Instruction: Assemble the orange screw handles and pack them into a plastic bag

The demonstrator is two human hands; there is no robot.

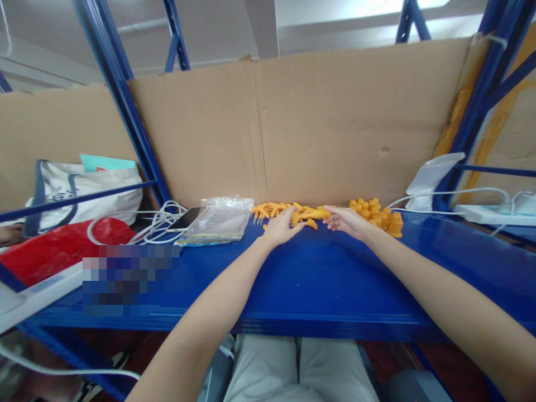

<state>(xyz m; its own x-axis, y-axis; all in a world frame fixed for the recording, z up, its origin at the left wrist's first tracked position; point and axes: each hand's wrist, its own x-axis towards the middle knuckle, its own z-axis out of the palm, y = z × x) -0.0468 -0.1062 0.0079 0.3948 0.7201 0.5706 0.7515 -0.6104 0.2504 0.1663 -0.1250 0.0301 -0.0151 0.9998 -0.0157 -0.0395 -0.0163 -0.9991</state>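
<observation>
While the two bare hands are resting close to each other but apart near the centre of the frame, an elongated, glossy orange plastic piece is lying between them, just above the smooth blue metal shelf. The right hand is pinching the piece's right end between thumb and fingertips; the left hand is curving its thumb and fingers about the other end, though whether it is gripping firmly I cannot tell. Just left of and behind that hand, a pile of branching orange plastic parts is spreading along the base of the tall brown cardboard panel, with small metal spirals showing at its front. Beyond the right hand, a cluster of knobbly orange plastic blocks is sitting against the same panel. Left of centre, a clear, crinkled plastic bag is lying flat, and something multicoloured is showing along its lower edge, too indistinct to name. A dark-screened phone and a tangle of white cables are lying beside it. At the left of the frame, a white canvas bag with dark trim is holding a flat turquoise item that is sticking out of its top, while a shiny red plastic bag is lying in front, its contents hidden.
</observation>
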